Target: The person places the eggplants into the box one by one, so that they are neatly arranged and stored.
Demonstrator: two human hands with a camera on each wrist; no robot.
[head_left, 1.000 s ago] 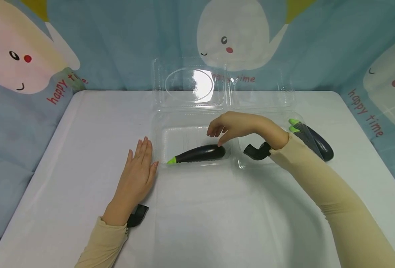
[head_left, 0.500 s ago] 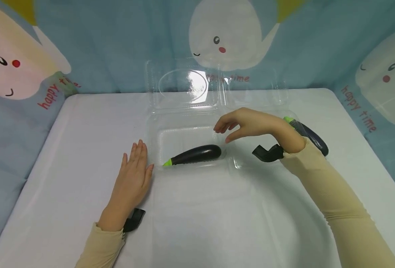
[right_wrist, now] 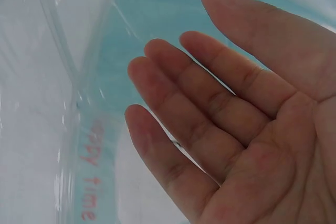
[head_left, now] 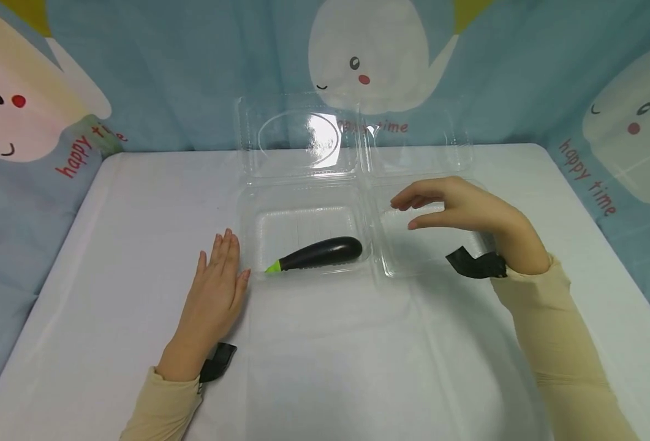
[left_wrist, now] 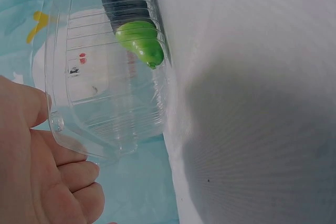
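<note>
An eggplant, black with a bright green stem end, lies along the front of the left clear plastic clamshell box. Flat beside that box's left edge is my left hand, its fingers straight. In the left wrist view, its thumb tip is right at the box rim, and the green stem shows through the wall. Over the right clear box hovers my right hand, fingers relaxed and a gap between thumb and fingers. Its palm holds nothing in the right wrist view.
Both boxes stand side by side with their clear lids raised at the back. A white cloth covers the table. Behind it hangs a blue curtain with cartoon whales. Black wrist pieces sit at both wrists.
My right hand has moved right, away from the eggplant in the left box and over the right box. My right arm now hides the eggplants seen at the right earlier. The left hand stays put.
</note>
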